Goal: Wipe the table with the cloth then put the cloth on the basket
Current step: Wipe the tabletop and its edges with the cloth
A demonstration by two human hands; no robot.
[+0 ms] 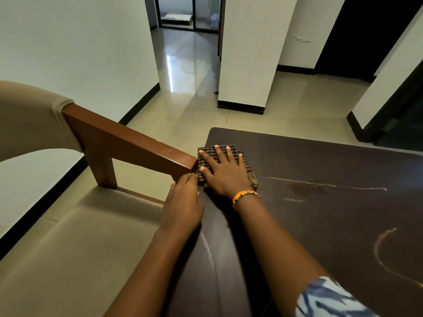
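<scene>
dark table (pixel 332 170), flat right hand (pixel 225 173) on cloth (pixel 231 150)

Beige cushioned sofa (pixel 68 236) at the left, its brown wooden armrest (pixel 128 143) slanting toward the room's middle, glossy tiled floor (pixel 190 72) running down a hallway, white pillar (pixel 249 53) with dark skirting, glass sliding door (pixel 190 12) at the far end

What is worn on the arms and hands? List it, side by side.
The right hand has a bracelet at the wrist, orange with a strand of small dark and light beads. Higher up that arm is a short sleeve, white with blue streaks. The left hand and forearm are bare; no sleeve shows.
</scene>
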